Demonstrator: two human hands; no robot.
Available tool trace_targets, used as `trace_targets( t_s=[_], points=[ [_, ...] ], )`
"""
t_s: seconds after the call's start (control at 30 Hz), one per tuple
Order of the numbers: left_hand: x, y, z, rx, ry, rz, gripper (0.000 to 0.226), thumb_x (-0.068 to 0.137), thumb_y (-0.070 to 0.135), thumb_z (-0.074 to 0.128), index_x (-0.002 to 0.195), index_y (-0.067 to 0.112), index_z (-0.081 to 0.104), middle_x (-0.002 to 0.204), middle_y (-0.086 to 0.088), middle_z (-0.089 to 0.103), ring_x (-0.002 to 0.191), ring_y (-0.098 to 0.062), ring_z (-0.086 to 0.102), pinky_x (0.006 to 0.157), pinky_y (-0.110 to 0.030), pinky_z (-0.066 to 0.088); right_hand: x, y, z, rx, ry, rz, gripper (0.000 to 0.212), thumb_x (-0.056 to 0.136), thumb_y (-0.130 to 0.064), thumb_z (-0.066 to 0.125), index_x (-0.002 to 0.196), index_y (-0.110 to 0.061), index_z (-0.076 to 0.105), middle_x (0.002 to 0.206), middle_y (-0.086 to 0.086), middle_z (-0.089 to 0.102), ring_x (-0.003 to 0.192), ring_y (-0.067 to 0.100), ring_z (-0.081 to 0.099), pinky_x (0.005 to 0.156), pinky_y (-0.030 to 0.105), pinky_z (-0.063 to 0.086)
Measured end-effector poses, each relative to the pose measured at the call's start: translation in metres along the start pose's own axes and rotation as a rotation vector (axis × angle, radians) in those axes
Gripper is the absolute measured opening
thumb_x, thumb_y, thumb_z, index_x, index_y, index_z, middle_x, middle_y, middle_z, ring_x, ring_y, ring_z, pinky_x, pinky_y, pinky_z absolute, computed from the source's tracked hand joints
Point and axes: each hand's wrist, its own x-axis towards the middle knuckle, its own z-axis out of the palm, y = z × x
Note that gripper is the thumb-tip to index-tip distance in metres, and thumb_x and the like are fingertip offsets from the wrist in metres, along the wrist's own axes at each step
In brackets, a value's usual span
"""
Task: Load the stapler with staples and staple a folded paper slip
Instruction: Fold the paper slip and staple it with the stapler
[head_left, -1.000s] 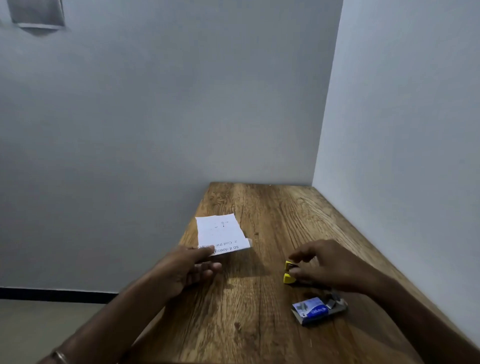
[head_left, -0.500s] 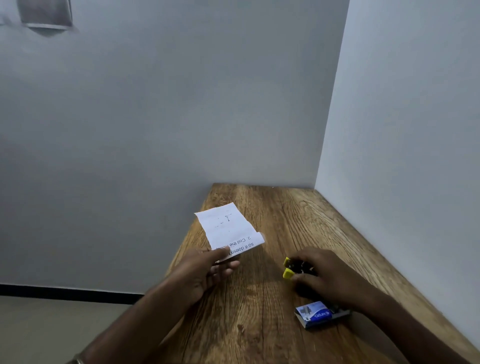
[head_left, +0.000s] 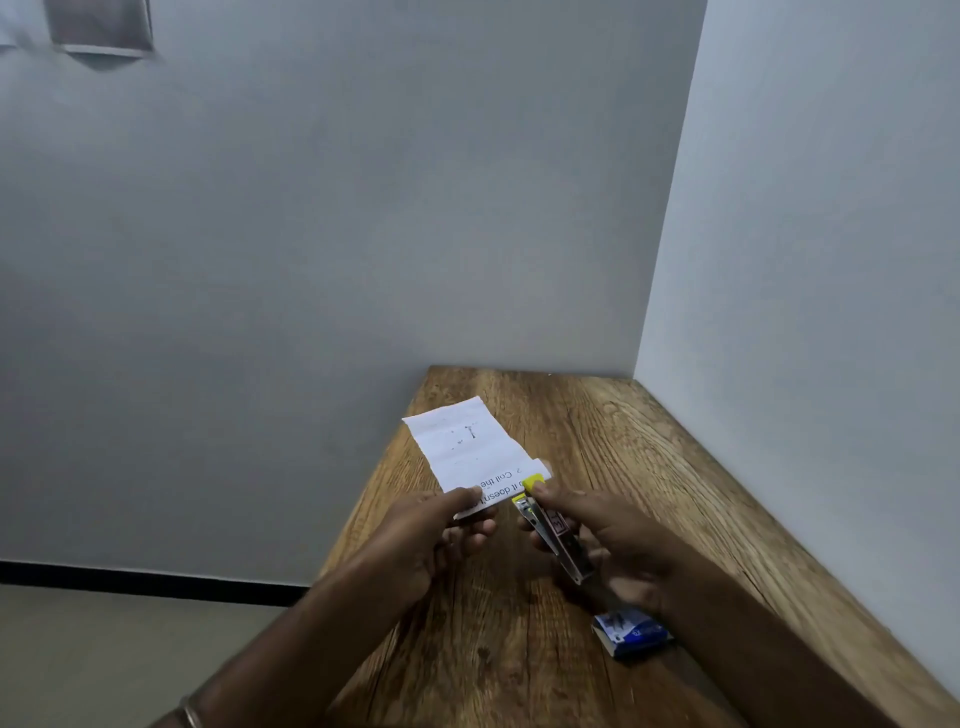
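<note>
My left hand (head_left: 436, 530) pinches the near edge of a white folded paper slip (head_left: 470, 449) with printed text, holding it tilted above the wooden table (head_left: 597, 441). My right hand (head_left: 613, 540) grips a small stapler (head_left: 553, 530) with a metal body and yellow tip. The yellow tip sits at the slip's near right corner, touching or overlapping it. A small blue and white staple box (head_left: 631, 633) lies on the table just beside my right wrist.
The table stands in a corner, with a grey wall behind and a white wall (head_left: 831, 312) close along its right side. Its left edge drops to the floor (head_left: 104, 649). A bangle shows on my left wrist.
My right hand has lifted the stapler off the table and brought its tip up to the slip's corner. My left hand has raised the slip slightly toward the middle.
</note>
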Motion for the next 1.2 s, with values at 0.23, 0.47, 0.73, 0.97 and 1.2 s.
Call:
trace_targets(
  t_s=[0.23, 0.47, 0.73, 0.97, 1.2],
  points=[
    [-0.006, -0.001, 0.003, -0.022, -0.017, 0.024, 0.018, 0.089, 0.008, 0.068, 0.097, -0.008, 0.068, 0.073, -0.018, 0.074, 0.055, -0.017, 0.070, 0.047, -0.021, 0.055, 0.012, 0.004, 0.009, 0.116, 0.048, 0.017, 0.044, 0.064, -0.039, 0.085, 0.090, -0.005, 0.077, 0.074, 0.006, 0.069, 0.064, 0.014, 0.060, 0.054, 0.025, 0.045],
    [-0.012, -0.002, 0.005, 0.013, -0.018, 0.070, 0.024, 0.088, 0.007, 0.069, 0.105, -0.009, 0.065, 0.080, -0.020, 0.076, 0.067, -0.021, 0.075, 0.051, -0.024, 0.058, 0.017, 0.003, 0.012, 0.209, 0.049, 0.043, 0.053, 0.055, -0.034, 0.090, 0.096, -0.004, 0.077, 0.081, 0.009, 0.071, 0.057, 0.012, 0.058, 0.039, 0.020, 0.041],
    [-0.017, -0.001, 0.007, 0.018, -0.035, 0.080, 0.024, 0.087, 0.008, 0.071, 0.103, -0.008, 0.066, 0.085, -0.023, 0.076, 0.070, -0.023, 0.076, 0.054, -0.026, 0.060, 0.018, 0.002, 0.015, 0.313, -0.009, 0.048, 0.032, 0.061, -0.023, 0.088, 0.087, -0.008, 0.076, 0.074, 0.006, 0.066, 0.051, 0.010, 0.053, 0.038, 0.017, 0.038],
    [-0.019, -0.001, 0.010, -0.009, -0.040, 0.096, 0.020, 0.088, 0.008, 0.069, 0.101, -0.008, 0.067, 0.082, -0.022, 0.076, 0.069, -0.021, 0.075, 0.056, -0.024, 0.060, 0.017, 0.001, 0.021, 0.293, 0.034, 0.030, 0.031, 0.061, -0.021, 0.082, 0.087, -0.008, 0.071, 0.068, 0.004, 0.066, 0.050, 0.010, 0.052, 0.041, 0.016, 0.037],
    [-0.019, 0.001, 0.013, -0.017, -0.043, 0.108, 0.019, 0.088, 0.007, 0.069, 0.099, -0.008, 0.068, 0.082, -0.022, 0.076, 0.068, -0.022, 0.076, 0.055, -0.024, 0.060, 0.017, -0.001, 0.022, 0.297, 0.071, 0.028, 0.036, 0.061, -0.020, 0.081, 0.092, -0.007, 0.069, 0.073, 0.007, 0.066, 0.049, 0.010, 0.052, 0.042, 0.016, 0.039]
  ],
)
